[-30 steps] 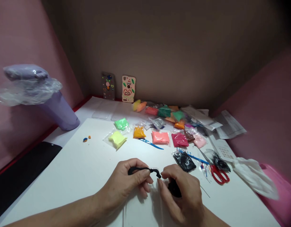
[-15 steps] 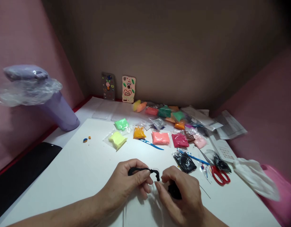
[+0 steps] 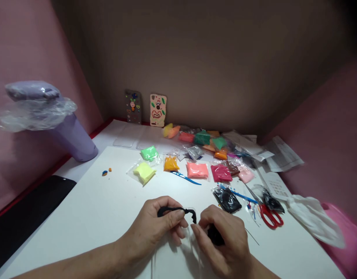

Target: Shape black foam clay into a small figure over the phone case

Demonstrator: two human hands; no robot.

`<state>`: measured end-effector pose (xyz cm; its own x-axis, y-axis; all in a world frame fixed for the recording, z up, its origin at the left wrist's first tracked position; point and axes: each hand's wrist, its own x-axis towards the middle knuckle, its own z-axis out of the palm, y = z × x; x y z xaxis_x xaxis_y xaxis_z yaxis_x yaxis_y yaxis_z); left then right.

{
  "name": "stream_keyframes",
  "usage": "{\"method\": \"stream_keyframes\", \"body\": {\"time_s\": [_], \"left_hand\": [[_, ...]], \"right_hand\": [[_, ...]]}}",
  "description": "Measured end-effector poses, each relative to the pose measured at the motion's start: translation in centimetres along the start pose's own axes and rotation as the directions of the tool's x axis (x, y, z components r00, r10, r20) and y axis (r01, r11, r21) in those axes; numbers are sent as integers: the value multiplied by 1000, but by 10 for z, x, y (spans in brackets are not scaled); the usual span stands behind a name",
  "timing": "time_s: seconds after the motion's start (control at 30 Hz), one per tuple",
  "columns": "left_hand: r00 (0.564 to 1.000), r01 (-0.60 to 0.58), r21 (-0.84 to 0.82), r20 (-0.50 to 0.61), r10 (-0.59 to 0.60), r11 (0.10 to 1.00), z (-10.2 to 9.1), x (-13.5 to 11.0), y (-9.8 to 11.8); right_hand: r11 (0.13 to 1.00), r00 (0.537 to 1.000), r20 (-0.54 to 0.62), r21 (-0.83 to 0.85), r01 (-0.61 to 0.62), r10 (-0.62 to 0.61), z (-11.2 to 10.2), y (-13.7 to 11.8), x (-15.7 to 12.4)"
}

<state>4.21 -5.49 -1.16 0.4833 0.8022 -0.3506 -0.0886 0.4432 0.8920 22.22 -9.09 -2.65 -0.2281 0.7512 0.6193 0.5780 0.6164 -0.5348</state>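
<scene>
- The black clay strip [image 3: 174,210] is low in the centre of the view, lifted just above the white sheet [image 3: 103,209], with its right end bent down in a small hook.
- The left hand [image 3: 155,228] is curled, thumb and forefinger pinching the strip's left half.
- The right hand [image 3: 225,242] is at 3 o'clock from the strip, with its fingers folded around a black clay lump [image 3: 215,234]. Its fingertips are just beside the hook; I cannot tell whether they touch it.
- Compared with a second ago, both hands are almost where they were, and the hook droops a little lower.
- At 12 o'clock from the hands lie a blue sculpting tool [image 3: 186,178] and rows of coloured clay packets [image 3: 197,169]. A black clay packet [image 3: 226,199] is at 2 o'clock, with red-handled scissors [image 3: 270,217] beyond it.
- A lilac tumbler [image 3: 72,135] draped in clear plastic stands at 10 o'clock.
- Two decorated phone cases [image 3: 158,110] lean on the brown back wall, and pink walls close in on both sides.
</scene>
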Motion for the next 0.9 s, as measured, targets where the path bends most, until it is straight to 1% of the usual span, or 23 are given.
{"method": "stream_keyframes", "body": {"time_s": [0.17, 0.33, 0.5, 0.73, 0.9], "left_hand": [[1000, -10, 1, -6, 10, 1000, 1, 0, 1], [1000, -13, -9, 18, 13, 1000, 2, -1, 3], [1000, 5, -16, 24, -4, 1000, 1, 0, 2], [999, -1, -3, 36, 2, 1000, 0, -1, 1], [999, -1, 28, 55, 0, 1000, 0, -1, 1]], "right_hand": [[996, 998, 13, 58, -70, 69, -2, -1, 3], [989, 991, 25, 74, -131, 130, 1, 2, 1], [968, 978, 65, 144, -204, 196, 2, 1, 1], [960, 981, 50, 202, -193, 187, 0, 1, 5], [947, 971, 103, 220, -236, 218, 1, 1, 4]]}}
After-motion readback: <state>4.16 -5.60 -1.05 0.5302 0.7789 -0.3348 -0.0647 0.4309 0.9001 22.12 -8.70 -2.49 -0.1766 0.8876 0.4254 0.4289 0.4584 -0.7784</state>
